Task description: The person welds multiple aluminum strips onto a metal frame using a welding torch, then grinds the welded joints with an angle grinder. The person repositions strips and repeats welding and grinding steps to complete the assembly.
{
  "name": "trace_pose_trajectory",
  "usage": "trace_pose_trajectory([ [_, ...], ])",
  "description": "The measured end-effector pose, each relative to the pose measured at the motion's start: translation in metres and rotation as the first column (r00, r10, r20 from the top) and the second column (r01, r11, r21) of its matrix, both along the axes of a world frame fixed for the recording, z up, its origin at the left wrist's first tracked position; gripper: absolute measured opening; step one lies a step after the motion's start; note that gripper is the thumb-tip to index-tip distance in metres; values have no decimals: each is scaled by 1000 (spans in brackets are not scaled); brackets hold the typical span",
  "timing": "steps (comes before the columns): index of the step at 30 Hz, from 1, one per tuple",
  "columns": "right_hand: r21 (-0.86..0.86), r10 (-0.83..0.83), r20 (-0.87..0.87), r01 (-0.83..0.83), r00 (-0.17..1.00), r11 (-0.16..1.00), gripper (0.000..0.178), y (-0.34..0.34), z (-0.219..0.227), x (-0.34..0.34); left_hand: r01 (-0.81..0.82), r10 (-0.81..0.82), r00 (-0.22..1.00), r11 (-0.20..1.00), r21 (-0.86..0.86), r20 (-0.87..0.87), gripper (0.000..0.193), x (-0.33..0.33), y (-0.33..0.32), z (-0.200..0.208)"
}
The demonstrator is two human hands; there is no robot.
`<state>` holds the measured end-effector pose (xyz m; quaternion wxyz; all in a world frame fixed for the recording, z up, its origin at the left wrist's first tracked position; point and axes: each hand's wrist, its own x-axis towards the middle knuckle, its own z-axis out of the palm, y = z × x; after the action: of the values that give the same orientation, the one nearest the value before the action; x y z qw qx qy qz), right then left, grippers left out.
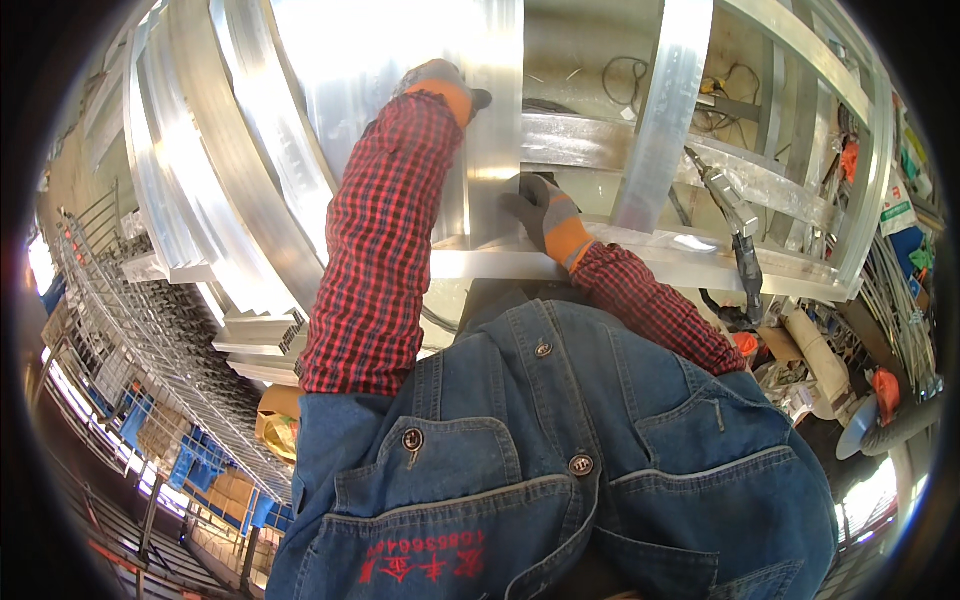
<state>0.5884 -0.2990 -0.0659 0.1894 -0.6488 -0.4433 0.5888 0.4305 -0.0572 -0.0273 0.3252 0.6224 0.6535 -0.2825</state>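
Both my hands wear grey-and-orange work gloves. My left hand [440, 85] lies on a bright, wide aluminium profile [490, 150], its thumb spread to the right; glare and the hand's own back hide most of its fingers. Nearer to me, my right hand [550, 218] is at the right edge of the same profile, with thumb and fingers closed on that edge. The profile rests across a frame of silvery metal bars [590, 145]. To the right of my right hand, a silver hand tool [735, 205] with a black handle lies tilted over the frame's near bar.
Several long curved-looking metal profiles [215, 150] lie at the left. Another flat bar [665, 110] crosses the frame at the right. Wire racking [150, 340] stands at lower left. Thin rods [890, 300] and a grey cylinder [905, 425] are at far right. Cables [625, 85] lie beneath the frame.
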Motion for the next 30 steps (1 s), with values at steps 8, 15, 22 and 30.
trace_pose_trajectory([
  [8, 26, -35, -29, 36, 999, 999, 47, 3, 7, -1, 35, -36, 999, 997, 67, 14, 68, 5, -7, 18],
  [15, 460, -269, 17, 232, 963, 857, 25, -34, 92, 73, 70, -74, 996, 994, 86, 43, 70, -1, -7, 12],
  [22, 582, -623, 399, 339, 673, 739, 39, -121, 162, 273, 49, -54, 996, 995, 81, 72, 57, 3, -4, 18],
  [30, -117, 108, 657, -41, 746, 992, 64, -81, 86, 349, -23, 21, 1000, 995, 94, 20, 55, 5, -9, 20],
])
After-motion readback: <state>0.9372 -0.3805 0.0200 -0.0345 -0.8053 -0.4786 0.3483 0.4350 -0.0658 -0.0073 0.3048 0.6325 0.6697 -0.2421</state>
